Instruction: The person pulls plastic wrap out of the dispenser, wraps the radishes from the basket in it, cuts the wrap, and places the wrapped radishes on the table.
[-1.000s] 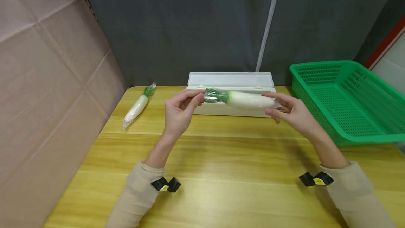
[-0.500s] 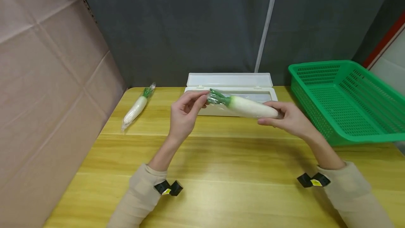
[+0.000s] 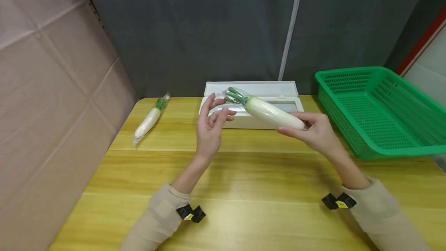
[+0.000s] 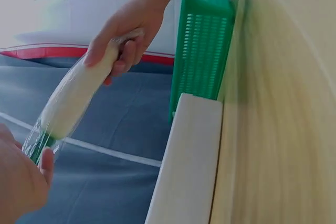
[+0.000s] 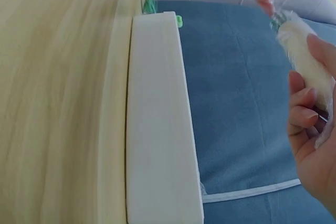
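Observation:
A white radish point(image 3: 273, 114) in clear plastic wrap is held in the air above the table, tilted with its green leafy end up and to the left. My right hand point(image 3: 315, 133) grips its tapered end, thumb on the near side; in the right wrist view the curled fingers point(image 5: 302, 108) show around it. Beside the leafy end, my left hand point(image 3: 210, 129) has its fingers spread and loosely bent, with no grip on the radish. In the left wrist view that hand point(image 4: 21, 182) is close to the green leaves point(image 4: 41, 148); whether it touches the wrap, I cannot tell.
Behind the radish, a long white box point(image 3: 251, 122) stands with its lid point(image 3: 251, 87) raised. A second wrapped radish point(image 3: 148, 122) lies at the table's left. The green basket point(image 3: 348, 127) stands at the right. A dark curtain point(image 3: 195, 30) hangs behind the table point(image 3: 244, 204).
My left fingers have let go of the leafy end and spread apart. The radish has tilted, leaves rising and the right-hand end dropping. My right hand has shifted its grip around the tapered end.

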A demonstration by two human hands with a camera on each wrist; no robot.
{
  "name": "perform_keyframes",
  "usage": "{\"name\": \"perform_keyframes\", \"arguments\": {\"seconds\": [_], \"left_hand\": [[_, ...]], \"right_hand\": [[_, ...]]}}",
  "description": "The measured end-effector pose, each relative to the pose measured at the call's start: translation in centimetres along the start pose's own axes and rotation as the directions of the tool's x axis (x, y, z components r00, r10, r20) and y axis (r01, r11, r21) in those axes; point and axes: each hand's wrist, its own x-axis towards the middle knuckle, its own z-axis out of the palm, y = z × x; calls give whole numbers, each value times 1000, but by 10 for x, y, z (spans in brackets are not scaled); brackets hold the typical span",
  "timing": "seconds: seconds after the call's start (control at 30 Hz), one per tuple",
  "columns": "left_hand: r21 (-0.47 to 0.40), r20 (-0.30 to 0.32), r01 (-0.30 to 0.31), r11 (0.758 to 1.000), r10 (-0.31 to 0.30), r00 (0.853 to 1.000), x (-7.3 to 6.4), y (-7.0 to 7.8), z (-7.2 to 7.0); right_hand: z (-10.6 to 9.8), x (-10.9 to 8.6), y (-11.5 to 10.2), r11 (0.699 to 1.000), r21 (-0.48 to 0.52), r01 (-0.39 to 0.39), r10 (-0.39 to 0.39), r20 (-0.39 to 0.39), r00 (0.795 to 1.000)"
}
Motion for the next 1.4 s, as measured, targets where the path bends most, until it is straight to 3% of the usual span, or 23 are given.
{"name": "perform_keyframes", "arguments": {"seconds": [0.1, 0.2, 0.37, 0.47, 0.63, 0.83, 1.03, 1.4], "left_hand": [[7, -13, 82, 997, -82, 997, -3, -5, 6], [0, 30, 129, 992, -129, 991, -4, -8, 12], [-23, 169, 148, 989, -142, 975, -5, -9, 24], [-34, 203, 141, 989, -131, 970, -3, -7, 31], [-23, 156, 128, 992, -123, 980, 0, -5, 40], [27, 93, 130, 991, -132, 987, 5, -5, 44], [25, 68, 135, 991, -136, 988, 11, -5, 41], [-28, 28, 149, 988, -148, 989, 17, -3, 28]], "right_hand": [[5, 1, 0, 1000, 13, 21, -20, -29, 999], [10, 2, 0, 998, 28, 51, -49, -57, 997], [20, 6, -1, 992, 22, 123, -121, -100, 988], [26, 7, -1, 982, 5, 189, -187, -122, 975], [37, 8, -1, 970, 10, 241, -239, -112, 965], [43, 9, 0, 979, 50, 195, -195, -11, 981], [44, 10, 0, 987, 81, 135, -143, 99, 985], [47, 15, 4, 988, 94, 123, -137, 167, 976]]}}
